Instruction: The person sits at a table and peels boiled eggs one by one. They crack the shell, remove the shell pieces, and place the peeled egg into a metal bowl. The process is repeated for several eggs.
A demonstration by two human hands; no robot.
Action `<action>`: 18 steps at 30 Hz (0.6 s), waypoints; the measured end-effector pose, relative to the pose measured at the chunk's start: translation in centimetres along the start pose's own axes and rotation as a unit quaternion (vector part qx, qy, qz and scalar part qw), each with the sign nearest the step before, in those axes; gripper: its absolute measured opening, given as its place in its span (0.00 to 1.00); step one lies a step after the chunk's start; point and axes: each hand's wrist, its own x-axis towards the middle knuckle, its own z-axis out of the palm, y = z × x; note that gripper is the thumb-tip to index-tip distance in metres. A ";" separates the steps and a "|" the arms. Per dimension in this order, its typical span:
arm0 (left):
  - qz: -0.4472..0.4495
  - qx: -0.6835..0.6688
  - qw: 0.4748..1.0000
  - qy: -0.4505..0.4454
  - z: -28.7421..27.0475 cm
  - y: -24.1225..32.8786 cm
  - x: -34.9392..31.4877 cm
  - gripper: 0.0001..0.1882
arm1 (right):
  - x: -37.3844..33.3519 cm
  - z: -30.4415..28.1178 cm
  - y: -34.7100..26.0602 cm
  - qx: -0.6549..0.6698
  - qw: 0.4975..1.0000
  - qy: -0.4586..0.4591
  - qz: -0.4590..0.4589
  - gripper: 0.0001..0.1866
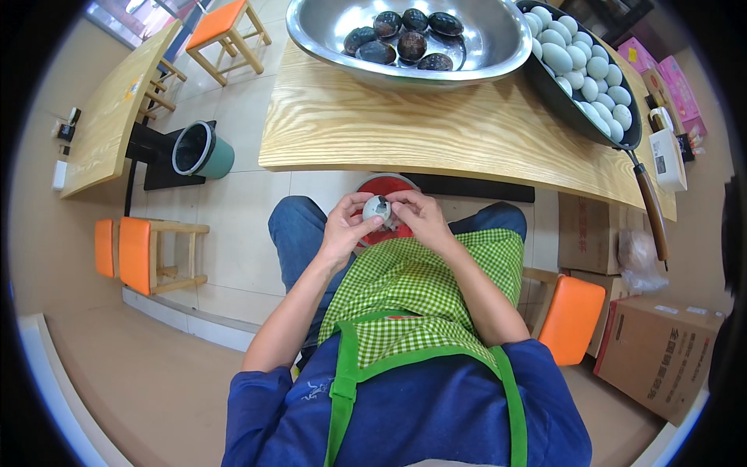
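- Bluish-white egg w/ dark patch showing at top, held up in front of person, over lap, btwn both hands; well apart from counter top.
- L hand: clamped on egg, thumb at near side, fingers round L side.
- R hand: fingertips at egg's R side; can't tell if pinched tog. or on a shell bit.
- Round red plastic tub: below hands, btwn knees, partly hidden.
- Light wood-grain counter: ahead of person.
- Shiny steel bowl: on counter, far side; 7 dark, glossy peeled eggs inside.
- Black pan w/ long brown handle: R of bowl, full of pale bluish-white eggs; handle sticks out past counter edge.
- Green-white checked apron w/ plain green straps: on person, over navy top.
- Grey-green bin: on floor, L.
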 end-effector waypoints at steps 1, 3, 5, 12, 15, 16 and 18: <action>-0.002 0.003 1.000 0.001 0.1 0.4 -0.1 0.27 | -0.2 0.2 -1.1 0.026 0.999 -0.016 0.015 0.14; 0.001 0.011 1.000 -0.002 0.2 0.6 -0.2 0.27 | -0.3 0.2 -1.7 0.039 0.998 -0.035 0.030 0.16; 0.011 0.021 1.000 -0.010 0.2 0.6 -0.2 0.27 | -0.2 0.1 -1.9 0.013 0.999 -0.043 0.031 0.18; 0.010 0.043 0.999 -0.013 0.4 0.8 -0.4 0.28 | -0.4 -0.3 -2.8 -0.031 0.997 -0.053 0.048 0.21; 0.012 0.047 0.999 -0.015 0.4 0.9 -0.4 0.28 | -0.5 0.0 -2.7 -0.016 0.998 -0.038 0.048 0.20; 0.014 0.048 0.999 -0.016 0.3 0.8 -0.3 0.28 | -0.6 0.1 -2.9 -0.002 0.998 -0.032 0.049 0.20; 0.018 0.049 0.999 -0.015 0.3 0.6 -0.2 0.28 | -0.7 0.4 -2.7 0.020 0.999 -0.017 0.042 0.20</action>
